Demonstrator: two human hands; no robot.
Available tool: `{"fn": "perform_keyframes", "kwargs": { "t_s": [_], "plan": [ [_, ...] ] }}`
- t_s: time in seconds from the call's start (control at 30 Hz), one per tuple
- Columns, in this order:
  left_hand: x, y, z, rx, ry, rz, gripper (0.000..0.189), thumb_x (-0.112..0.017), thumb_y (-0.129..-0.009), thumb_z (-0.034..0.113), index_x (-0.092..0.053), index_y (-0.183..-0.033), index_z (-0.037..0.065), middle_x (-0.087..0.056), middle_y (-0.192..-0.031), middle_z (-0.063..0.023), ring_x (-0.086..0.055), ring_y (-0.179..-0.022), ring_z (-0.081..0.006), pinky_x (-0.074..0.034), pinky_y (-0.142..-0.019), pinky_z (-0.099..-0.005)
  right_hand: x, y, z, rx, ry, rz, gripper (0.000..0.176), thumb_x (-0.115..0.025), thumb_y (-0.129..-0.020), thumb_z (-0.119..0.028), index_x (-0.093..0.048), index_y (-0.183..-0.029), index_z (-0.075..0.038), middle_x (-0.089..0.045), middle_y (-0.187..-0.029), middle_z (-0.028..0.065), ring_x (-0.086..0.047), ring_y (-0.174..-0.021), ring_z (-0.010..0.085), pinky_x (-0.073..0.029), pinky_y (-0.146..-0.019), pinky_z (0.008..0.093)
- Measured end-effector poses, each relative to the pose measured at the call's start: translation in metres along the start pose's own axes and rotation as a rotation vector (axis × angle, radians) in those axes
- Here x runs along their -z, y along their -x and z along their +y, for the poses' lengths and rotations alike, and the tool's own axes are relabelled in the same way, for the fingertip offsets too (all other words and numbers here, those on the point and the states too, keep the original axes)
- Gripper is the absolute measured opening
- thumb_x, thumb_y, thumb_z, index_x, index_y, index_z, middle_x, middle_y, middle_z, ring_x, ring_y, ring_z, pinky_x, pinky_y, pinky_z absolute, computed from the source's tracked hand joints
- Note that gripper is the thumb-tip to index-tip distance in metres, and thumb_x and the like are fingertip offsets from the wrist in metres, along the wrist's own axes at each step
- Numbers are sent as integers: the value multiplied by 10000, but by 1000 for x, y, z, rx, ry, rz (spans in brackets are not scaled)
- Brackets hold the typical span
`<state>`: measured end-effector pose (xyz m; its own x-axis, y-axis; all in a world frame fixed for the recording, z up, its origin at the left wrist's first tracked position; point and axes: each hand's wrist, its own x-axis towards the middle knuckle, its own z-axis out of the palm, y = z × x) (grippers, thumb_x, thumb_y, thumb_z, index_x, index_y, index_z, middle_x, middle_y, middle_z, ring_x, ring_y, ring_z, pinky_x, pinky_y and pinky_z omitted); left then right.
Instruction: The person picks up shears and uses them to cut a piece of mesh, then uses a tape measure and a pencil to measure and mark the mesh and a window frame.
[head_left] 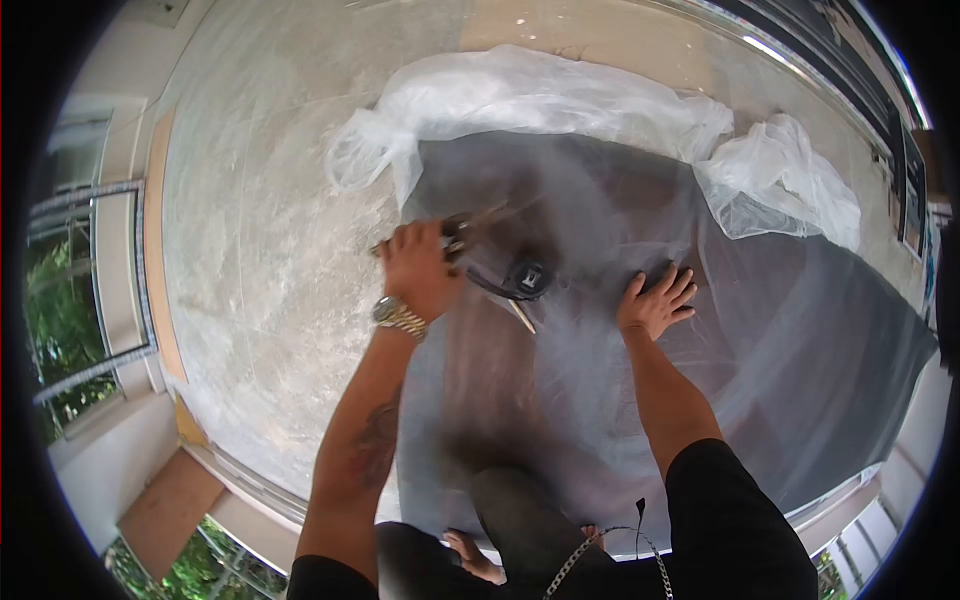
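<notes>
My left hand (422, 268), with a watch (400, 316) on its wrist, is closed around a dark tool (455, 235) that is blurred and partly hidden by the fingers. To its right, a black round object (528, 278) with a pale mark lies on the dark sheet (600, 400). A thin light-coloured stick (523, 317) rests just below it. My right hand (658, 302) presses flat on the sheet with its fingers spread. Thin clear plastic covers the sheet, and its bunched white part (560, 95) runs along the far edge.
Bare, dusty concrete floor (270, 250) extends on the left. Another crumpled heap of plastic (785, 180) lies at the upper right. A framed window (90, 290) stands at the far left. My knees and feet are at the bottom, on or beside the sheet.
</notes>
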<state>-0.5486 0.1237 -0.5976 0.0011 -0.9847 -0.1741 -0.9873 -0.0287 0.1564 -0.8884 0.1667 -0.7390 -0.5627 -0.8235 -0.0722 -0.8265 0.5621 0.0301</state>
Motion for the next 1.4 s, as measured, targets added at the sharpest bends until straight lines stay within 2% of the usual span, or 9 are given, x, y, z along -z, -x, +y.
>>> {"fn": "perform_keyframes", "kwargs": {
  "t_s": [0.17,0.5,0.63,0.97,1.2,1.23,1.27,1.3,1.4],
  "plan": [
    [-22,-90,107,-133,37,-90,668,-756,-715,271,-500,-1302,79,-553,-1269,-154,-477,-1227,-373,-359,-1012,-564,10,-5,4,-15,-28,-101,698,-464,-930,-474,-305,-1508,-116,-104,-1626,155,-31,-1499,394,-24,-1156,658],
    [-70,-121,111,-375,34,149,635,-739,-701,150,-519,-1287,40,-597,-1228,-179,-535,-1180,-374,-390,-1011,-515,14,-10,15,-24,-167,-151,700,-483,-898,-487,-370,-1486,-124,-126,-1618,172,-48,-1493,410,0,-1146,675],
    [-20,-106,79,-93,554,-254,648,-640,-715,93,-489,-1333,-31,-572,-1300,-211,-528,-1206,-388,-390,-1045,-422,16,-9,15,-49,-205,-150,712,-504,-885,-481,-370,-1478,-111,-134,-1611,196,-52,-1482,442,-9,-1134,692],
    [63,-81,54,314,1205,-309,583,-510,-866,-14,-387,-1436,-25,-543,-1352,-201,-559,-1234,-311,-477,-974,-408,25,-13,19,-27,-237,-198,718,-485,-893,-496,-355,-1501,-136,-150,-1609,184,-68,-1484,432,-29,-1128,704],
    [0,-107,292,70,1435,-706,434,-606,-891,72,-503,-1294,-56,-627,-1225,-192,-652,-1099,-272,-553,-892,-353,24,-16,22,-38,-232,-250,719,-473,-900,-499,-344,-1509,-140,-123,-1620,176,-58,-1484,438,-28,-1125,707],
    [-28,-107,340,-76,1392,-795,372,-614,-895,93,-571,-1242,-34,-646,-1199,-160,-665,-1048,-219,-552,-866,-322,21,-14,20,-31,-235,-257,720,-478,-895,-498,-347,-1508,-144,-122,-1619,179,-48,-1485,441,-29,-1126,705],
    [-55,-106,388,-591,1062,-621,304,-621,-899,119,-632,-1176,-5,-659,-1113,-100,-660,-946,-169,-534,-823,-289,5,-9,23,45,-3,-329,713,-507,-879,-480,-375,-1492,-139,-136,-1617,183,-62,-1484,440,-47,-1124,711],
    [-56,-86,449,-107,1744,-1059,323,-641,-891,132,-630,-1184,-4,-630,-1033,-55,-623,-904,-148,-509,-789,-277,3,-4,20,45,-6,-342,713,-507,-879,-480,-375,-1492,-139,-136,-1617,183,-62,-1484,440,-47,-1124,711],
    [-75,-38,537,-446,1255,-939,443,-635,-843,90,-543,-1254,-48,-624,-1179,-200,-618,-1060,-289,-501,-910,-376,10,-8,21,-10,-334,-1,679,-543,-853,-451,-455,-1431,-106,-204,-1592,205,-121,-1463,478,-84,-1103,729]
  ]
}}
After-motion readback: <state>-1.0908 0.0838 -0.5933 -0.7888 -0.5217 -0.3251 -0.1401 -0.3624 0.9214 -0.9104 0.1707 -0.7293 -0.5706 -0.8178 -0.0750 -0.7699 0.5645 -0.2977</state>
